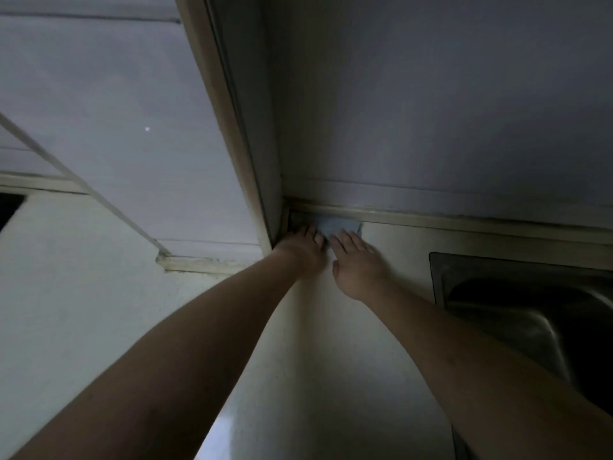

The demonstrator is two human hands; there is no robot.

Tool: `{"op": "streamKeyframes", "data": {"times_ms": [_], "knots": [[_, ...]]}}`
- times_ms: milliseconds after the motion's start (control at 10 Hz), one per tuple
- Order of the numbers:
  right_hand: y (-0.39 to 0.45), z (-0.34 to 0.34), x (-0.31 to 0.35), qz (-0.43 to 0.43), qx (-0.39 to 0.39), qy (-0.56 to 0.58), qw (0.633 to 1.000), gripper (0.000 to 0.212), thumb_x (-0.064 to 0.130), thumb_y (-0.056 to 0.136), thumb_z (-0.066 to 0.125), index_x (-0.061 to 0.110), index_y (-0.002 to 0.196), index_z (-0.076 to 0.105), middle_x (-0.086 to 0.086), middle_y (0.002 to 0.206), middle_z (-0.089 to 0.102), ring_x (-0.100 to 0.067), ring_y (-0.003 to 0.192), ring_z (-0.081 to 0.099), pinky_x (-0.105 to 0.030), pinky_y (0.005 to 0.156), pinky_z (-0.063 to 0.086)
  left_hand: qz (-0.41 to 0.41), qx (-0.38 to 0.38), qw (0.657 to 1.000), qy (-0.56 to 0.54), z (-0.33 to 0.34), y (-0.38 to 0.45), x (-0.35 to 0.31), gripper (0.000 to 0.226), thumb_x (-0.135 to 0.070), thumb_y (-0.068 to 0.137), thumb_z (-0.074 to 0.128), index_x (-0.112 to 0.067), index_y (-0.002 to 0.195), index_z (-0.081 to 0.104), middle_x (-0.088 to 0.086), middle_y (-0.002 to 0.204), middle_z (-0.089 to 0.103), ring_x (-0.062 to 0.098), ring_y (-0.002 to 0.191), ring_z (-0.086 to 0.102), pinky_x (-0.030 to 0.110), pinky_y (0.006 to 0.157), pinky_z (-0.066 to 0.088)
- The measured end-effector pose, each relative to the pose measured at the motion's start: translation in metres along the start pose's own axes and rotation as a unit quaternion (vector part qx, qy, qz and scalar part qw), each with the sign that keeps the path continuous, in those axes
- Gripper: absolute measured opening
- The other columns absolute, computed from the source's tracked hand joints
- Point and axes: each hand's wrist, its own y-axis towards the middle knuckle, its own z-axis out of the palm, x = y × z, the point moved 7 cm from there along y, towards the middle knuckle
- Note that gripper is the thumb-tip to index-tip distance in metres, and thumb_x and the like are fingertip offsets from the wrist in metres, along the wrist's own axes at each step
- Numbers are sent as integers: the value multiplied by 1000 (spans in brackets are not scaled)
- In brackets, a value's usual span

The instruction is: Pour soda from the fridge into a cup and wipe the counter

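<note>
Pressing cloth (338, 225) into corner | both hands (356, 265) flat, seemingly ungripped | sink (517, 293) right

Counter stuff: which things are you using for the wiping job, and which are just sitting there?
Part of the job:
- blue cloth, pressed into the back corner
- left hand, on the cloth
- right hand, fingertips on the cloth
- counter, being wiped

Just there:
- steel sink, to the right
- wall behind

No soda or cup in view.
</note>
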Motion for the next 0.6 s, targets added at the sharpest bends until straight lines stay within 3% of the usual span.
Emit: {"op": "streamKeyframes", "data": {"times_ms": [200,300,400,500,600], "knots": [[14,-5,-5,-14,-2,-2,1000,56,30,101,32,14,153,14,-7,160,11,-22,147,9,-34,118,7,-21,-78,986,-145,-19,-10,2,57,-26,100,37,-2,150,24,16,161,12,31,148,14,48,119,18],[12,-6,-8,-17,5,2,1000,56,28,101,32,17,153,13,-5,161,10,-20,147,8,-32,117,7,-22,-56,989,-134,-21,-12,-3,56,-26,102,34,-4,152,20,15,162,8,31,148,10,48,119,16],[5,-13,-14,-34,27,-1,999,56,30,102,32,22,153,12,-2,161,9,-17,147,11,-33,117,10,-8,39,998,-53,-20,-10,-8,57,-32,104,20,-10,155,6,16,162,-5,32,149,1,49,119,14],[-4,-28,-18,-22,20,14,999,54,31,102,33,23,153,16,-1,161,10,-18,147,12,-33,117,9,18,9,998,-62,-31,-23,-9,59,-37,103,26,-14,155,10,13,163,1,30,148,8,44,118,20],[-31,-31,-10,19,14,60,998,53,30,102,32,22,152,18,-3,161,7,-20,147,9,-36,119,8,29,-76,990,-118,-27,-60,-14,64,-38,101,37,-14,155,12,8,163,6,28,148,11,43,116,25]]}}
